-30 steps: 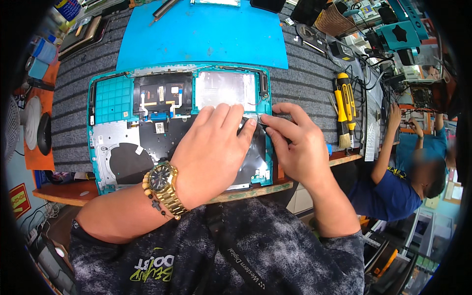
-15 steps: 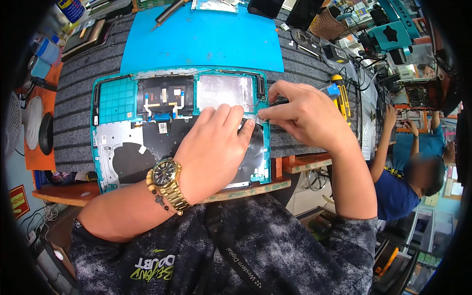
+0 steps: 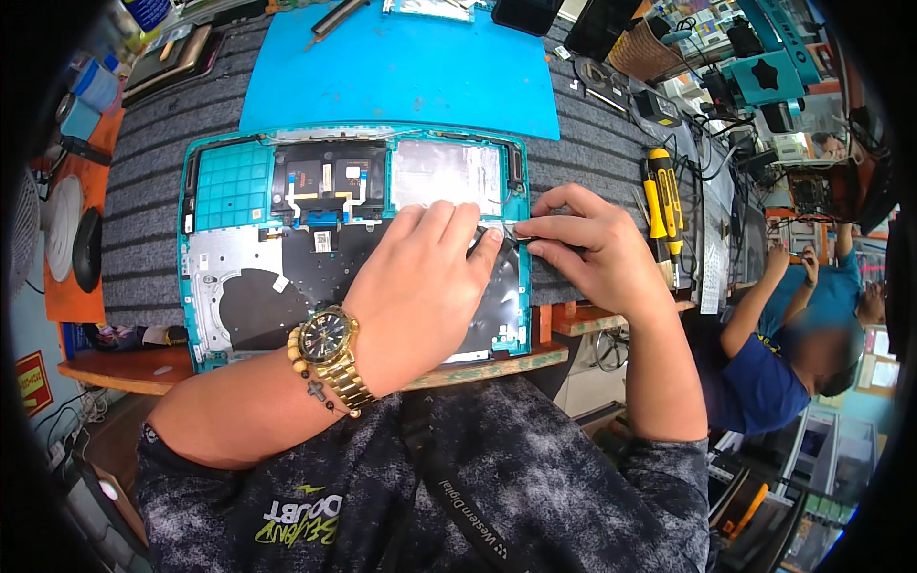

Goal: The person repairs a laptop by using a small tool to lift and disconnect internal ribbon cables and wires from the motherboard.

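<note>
An opened teal laptop casing (image 3: 523, 286) lies in front of me with its inner side up, showing black sheeting, a silver plate and a touchpad board (image 3: 330, 177) with ribbon cables. My left hand (image 3: 425, 277) rests across the black sheeting, its fingers bent close together and the thumb tip near the casing's right side. Something dark shows between that thumb and the index finger. At the right rim, my right hand (image 3: 597, 244) pinches a small, thin piece (image 3: 522, 237) between thumb and forefinger. Its kind is too small to make out.
Beyond the casing lies a blue mat (image 3: 401, 76) on a grey ribbed bench cover (image 3: 143, 191). Yellow-and-black hand tools (image 3: 664, 201) sit to the right. A teal microscope stand (image 3: 764, 76) rises at the far right. Another person (image 3: 764, 372) works beyond my right arm.
My right hand has lowered slightly, its thumb and forefinger now close at the casing's rim. The blue tip beside the yellow tools no longer shows. My left hand stays nearly in place.
</note>
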Motion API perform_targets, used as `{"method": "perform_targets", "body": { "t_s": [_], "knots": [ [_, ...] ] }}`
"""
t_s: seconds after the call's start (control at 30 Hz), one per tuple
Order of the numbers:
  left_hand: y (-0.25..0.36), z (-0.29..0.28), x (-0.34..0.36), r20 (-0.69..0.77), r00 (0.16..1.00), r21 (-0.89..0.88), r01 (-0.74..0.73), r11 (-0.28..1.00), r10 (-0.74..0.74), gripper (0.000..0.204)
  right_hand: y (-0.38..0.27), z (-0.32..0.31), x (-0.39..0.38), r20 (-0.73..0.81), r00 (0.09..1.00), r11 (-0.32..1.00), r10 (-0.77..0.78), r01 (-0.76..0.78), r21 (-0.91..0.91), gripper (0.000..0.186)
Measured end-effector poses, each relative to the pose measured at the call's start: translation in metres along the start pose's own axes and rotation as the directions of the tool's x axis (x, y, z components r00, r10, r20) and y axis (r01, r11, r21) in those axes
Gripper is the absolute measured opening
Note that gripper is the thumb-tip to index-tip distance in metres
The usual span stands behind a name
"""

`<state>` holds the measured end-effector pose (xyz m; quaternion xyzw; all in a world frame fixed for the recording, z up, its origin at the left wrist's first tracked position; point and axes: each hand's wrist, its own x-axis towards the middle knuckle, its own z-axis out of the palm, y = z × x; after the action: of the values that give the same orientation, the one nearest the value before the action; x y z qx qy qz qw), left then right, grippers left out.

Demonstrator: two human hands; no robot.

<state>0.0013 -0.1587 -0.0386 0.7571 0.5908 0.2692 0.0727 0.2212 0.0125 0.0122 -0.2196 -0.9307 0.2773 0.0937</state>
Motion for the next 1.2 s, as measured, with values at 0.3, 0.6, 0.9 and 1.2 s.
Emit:
{"method": "perform_targets", "body": {
  "t_s": [0.3,0.6,0.9,1.2],
  "knots": [
    [0.000,-0.003,0.002,0.037,0.999,0.014,0.003,1.000,-0.003,0.056,-0.013,0.007,-0.003,-0.032,0.994,0.994,0.104,-0.104,-0.012,0.025],
    [0.001,-0.001,0.004,0.032,0.999,0.028,-0.008,1.000,0.007,0.055,-0.025,0.036,-0.015,-0.223,0.961,0.984,0.161,-0.173,-0.034,0.021],
    [-0.001,-0.002,0.005,0.045,0.999,0.034,-0.010,0.999,0.008,0.056,-0.032,0.058,-0.021,-0.344,0.927,0.970,0.149,-0.204,-0.131,0.022],
    [-0.002,-0.001,0.004,0.011,0.999,0.033,-0.037,0.999,0.036,0.055,-0.021,0.002,0.004,-0.020,0.998,0.977,0.061,-0.064,-0.204,0.014]
  ]
}}
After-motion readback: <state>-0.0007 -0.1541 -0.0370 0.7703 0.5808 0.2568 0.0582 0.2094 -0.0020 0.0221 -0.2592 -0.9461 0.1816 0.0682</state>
